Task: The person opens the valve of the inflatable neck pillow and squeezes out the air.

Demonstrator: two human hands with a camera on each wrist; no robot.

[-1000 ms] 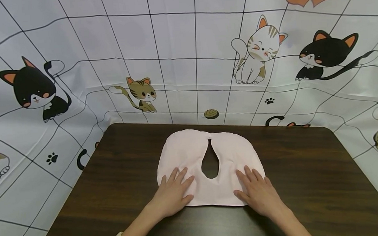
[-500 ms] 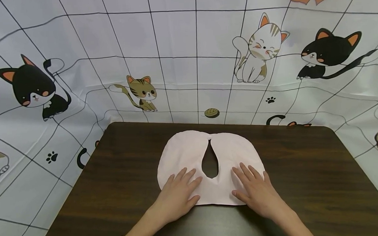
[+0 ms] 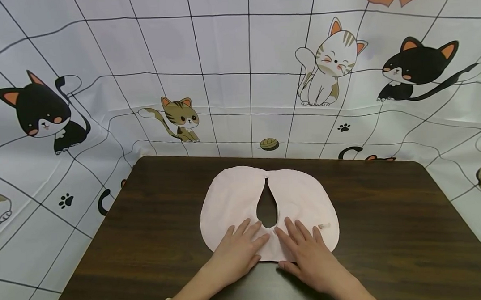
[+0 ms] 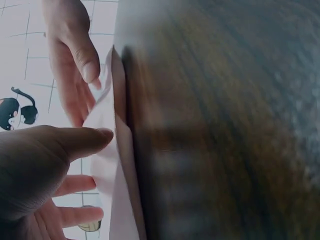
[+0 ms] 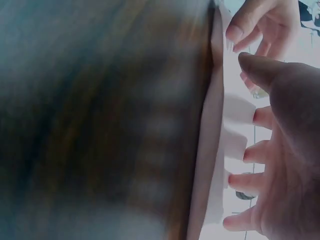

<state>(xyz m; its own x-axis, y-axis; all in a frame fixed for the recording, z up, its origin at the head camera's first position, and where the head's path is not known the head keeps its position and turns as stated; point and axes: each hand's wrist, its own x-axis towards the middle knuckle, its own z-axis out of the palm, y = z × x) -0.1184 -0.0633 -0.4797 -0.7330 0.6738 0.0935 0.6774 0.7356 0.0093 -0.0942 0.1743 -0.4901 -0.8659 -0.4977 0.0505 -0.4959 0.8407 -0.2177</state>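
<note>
A pale pink cloth bib lies flat on the dark wooden table, its drop-shaped neck opening in the middle and its two rounded ends meeting at the far side. My left hand rests on the near left part, fingers spread, close to the opening. On the near right part lies my right hand, its fingers also straight and apart. A small mark shows on the bib to the right of that hand. Both wrist views show the bib's near edge from the side, slightly raised, with the thumbs close to it.
The brown table extends left and right of the bib. Behind and beside it hangs a white sheet with a black grid and printed cats.
Both hands have slid inward toward the bib's middle, the right one farther. The small mark at the right, earlier under the right hand, now shows. The bib has barely moved.
</note>
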